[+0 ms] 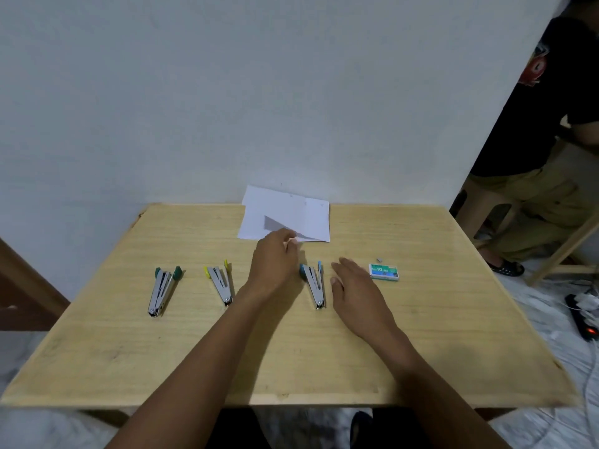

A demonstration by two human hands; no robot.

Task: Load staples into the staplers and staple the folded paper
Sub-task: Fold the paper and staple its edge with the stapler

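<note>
So the folded white sheet of paper sits at the far edge of the light wooden table, right up against the white wall. Its long axis runs left to right along the wall. The left hand is reaching out to it and pinching the near edge between thumb and fingertips, and one layer is lifted a bit there, you can see a grey shadow under it.

The right hand is low over the table with its fingers straight and loosely together, holding nothing. Can't tell if it's actually touching the wood. It's just beside the blue-capped metal stapler, on that stapler's right.

All three staplers lie in a row across the middle of the table, each splayed open in a V. Hinge ends point toward the person, coloured ends point toward the wall, so the long axes run near to far. The blue one leans a little left at its far end, same with the yellow-capped metal stapler just left of the left wrist. The green-capped metal stapler is furthest left and leans slightly right.

Right of the right hand is a small green-and-white box of staples, lying flat, with a loose grey strip of staples just behind it.

Off to the right a person in a black shirt sits on a stool, and a black power strip lies on the floor.
</note>
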